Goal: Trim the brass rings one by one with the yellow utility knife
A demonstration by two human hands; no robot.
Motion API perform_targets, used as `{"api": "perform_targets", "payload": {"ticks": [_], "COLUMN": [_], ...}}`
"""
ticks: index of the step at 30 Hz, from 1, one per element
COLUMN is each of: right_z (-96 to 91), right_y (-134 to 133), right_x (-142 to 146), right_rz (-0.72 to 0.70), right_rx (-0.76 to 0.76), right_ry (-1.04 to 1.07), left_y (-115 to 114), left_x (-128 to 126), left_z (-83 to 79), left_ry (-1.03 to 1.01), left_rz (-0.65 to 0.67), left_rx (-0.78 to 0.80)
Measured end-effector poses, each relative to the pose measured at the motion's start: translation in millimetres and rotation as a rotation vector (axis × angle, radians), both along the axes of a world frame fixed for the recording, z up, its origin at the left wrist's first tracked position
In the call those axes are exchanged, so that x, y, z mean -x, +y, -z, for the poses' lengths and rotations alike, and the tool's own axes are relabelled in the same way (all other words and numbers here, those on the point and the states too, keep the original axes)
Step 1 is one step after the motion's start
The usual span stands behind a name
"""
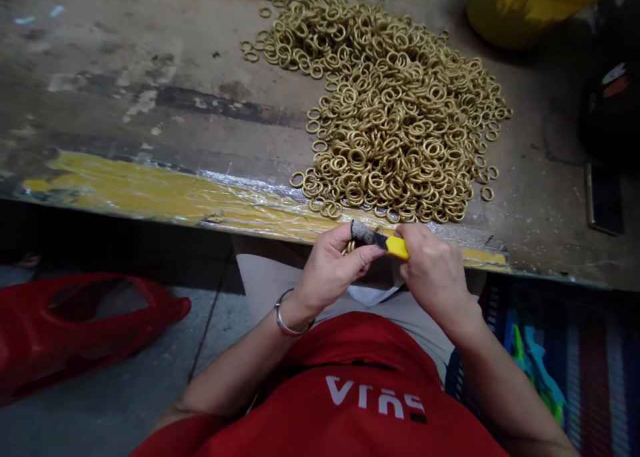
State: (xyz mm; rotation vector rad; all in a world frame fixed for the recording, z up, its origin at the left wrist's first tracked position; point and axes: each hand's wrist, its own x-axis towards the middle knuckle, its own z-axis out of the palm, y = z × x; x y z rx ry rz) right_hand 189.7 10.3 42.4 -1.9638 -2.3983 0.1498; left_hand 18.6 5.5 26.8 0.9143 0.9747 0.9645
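Observation:
My left hand (333, 263) is closed around a few gold rings (349, 247), partly hidden by its fingers. Dark grey tape or a finger cover (361, 232) wraps one of its fingertips. My right hand (435, 267) grips a yellow utility knife (397, 246), its dark tip end pointing left and meeting the fingers of my left hand. Whether the blade touches a ring I cannot tell. Just beyond both hands, a large heap of gold rings (395, 123) spreads over the worn wooden table (100, 97).
Yellow tape (165, 193) covers the table's front edge. At the back right stands a yellow bucket (520, 10); a phone (604, 200) lies at the right. On the floor to the left is a red plastic stool (100, 323). Striped fabric (595, 370) shows at the lower right.

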Motion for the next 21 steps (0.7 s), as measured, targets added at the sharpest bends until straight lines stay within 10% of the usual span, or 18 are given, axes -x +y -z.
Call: {"api": "perform_targets", "payload": {"ticks": [4, 9, 16, 21], "right_z": [-0.5, 0.4, 5.2, -14.7], "right_y": [19.9, 47.1, 82.2, 71.5], "right_x": [-8.1, 6.6, 37.0, 17.3], "right_rz": [0.084, -0.074, -0.056, -0.228], "right_rx": [-0.084, -0.219, -0.148, 0.048], "right_ry": [-0.002, 0.205, 0.092, 0.569], "left_y": [-4.5, 0.5, 7.9, 18.9], "left_x": [3.6, 9.1, 20.0, 31.3], "left_z": [-12.1, 7.5, 20.6, 20.1], "left_ry": [0.059, -0.174, -0.458, -0.398], "left_rz": [0.19, 0.265, 0.092, -0.08], "left_rx": [-0.248, 0.117, 0.263, 0.232]}}
